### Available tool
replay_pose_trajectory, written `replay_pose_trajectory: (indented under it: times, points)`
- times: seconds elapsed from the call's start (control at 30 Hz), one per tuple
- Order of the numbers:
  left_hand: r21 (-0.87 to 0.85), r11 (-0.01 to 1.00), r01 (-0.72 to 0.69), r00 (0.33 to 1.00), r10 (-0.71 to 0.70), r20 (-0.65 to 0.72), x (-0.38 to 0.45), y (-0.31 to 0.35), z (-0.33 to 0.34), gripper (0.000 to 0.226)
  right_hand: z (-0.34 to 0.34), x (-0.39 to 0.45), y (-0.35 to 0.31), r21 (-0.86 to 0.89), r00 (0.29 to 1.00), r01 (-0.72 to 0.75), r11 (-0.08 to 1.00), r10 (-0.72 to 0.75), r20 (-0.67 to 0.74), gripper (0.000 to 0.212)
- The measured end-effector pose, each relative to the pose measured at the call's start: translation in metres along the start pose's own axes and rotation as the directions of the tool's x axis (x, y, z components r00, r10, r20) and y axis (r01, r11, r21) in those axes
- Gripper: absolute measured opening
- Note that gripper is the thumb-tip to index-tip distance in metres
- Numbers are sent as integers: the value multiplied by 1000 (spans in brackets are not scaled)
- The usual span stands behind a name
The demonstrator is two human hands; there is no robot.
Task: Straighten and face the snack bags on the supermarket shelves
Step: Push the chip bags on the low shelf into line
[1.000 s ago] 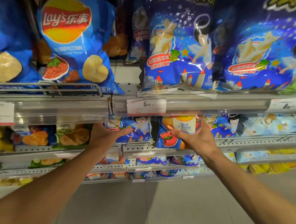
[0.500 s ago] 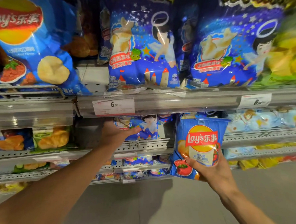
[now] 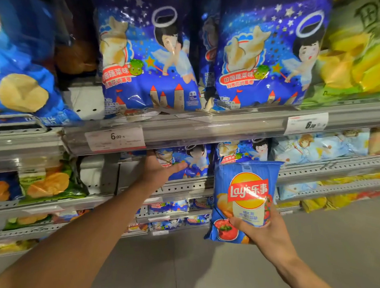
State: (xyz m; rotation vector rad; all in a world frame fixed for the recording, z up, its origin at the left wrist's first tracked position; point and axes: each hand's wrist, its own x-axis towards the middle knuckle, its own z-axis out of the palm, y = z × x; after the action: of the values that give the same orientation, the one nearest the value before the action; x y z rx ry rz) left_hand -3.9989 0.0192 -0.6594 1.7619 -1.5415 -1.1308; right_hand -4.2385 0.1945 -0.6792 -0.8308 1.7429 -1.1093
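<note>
Pulled clear of the second shelf since a second ago, a small blue foil Lay's crisp bag (image 3: 244,199) sits upright in the right hand (image 3: 265,236), fingers curled round its lower edge (logo facing out). Left hand (image 3: 159,172), fingers relaxed, touches a dark-blue angel-print snack bag (image 3: 192,163) on the grey metal shelf (image 3: 182,187).

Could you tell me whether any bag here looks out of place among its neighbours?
Yes: the small Lay's bag gripped by the right hand is off the shelf, in front of a row of dark blue angel bags it doesn't match.
</note>
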Motion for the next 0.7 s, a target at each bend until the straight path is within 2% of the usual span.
replay_pose_trajectory:
  times: [0.13, 0.27, 0.3, 0.37, 0.43, 0.53, 0.6, 0.7]
  points:
    - [47, 999, 5, 1000, -6, 16, -3, -3, -7, 35, 22, -10, -6, 5, 997, -9, 1000, 8, 80, 63]
    - [-106, 993, -42, 999, 42, -1, -18, -12, -22, 47, 50, -19, -10, 8, 992, 17, 1000, -18, 128, 63]
    - [-65, 994, -86, 996, 84, -37, -26, -17, -30, 47, 59, -23, -11, 8, 990, 20, 1000, -21, 139, 63]
    - [138, 972, -189, 977, 200, -74, -43, -36, -51, 42, 80, -32, -14, -3, 990, 28, 1000, -28, 138, 64]
    - [326, 901, -287, 949, 314, -32, -61, -63, -78, 34, 106, -41, -16, -3, 992, 33, 999, -32, 123, 65]
    - [489, 744, -455, 872, 484, 75, -86, -103, -126, 22, 147, -54, -20, -2, 993, 41, 999, -40, 111, 67]
    - [598, 669, -441, 854, 519, 49, -95, -127, -161, 16, 175, -63, -24, -17, 992, 50, 999, -48, 116, 69]
    - [707, 652, -273, 889, 452, -74, -98, -160, -210, 20, 214, -68, -33, -65, 991, 92, 994, -85, 105, 66]
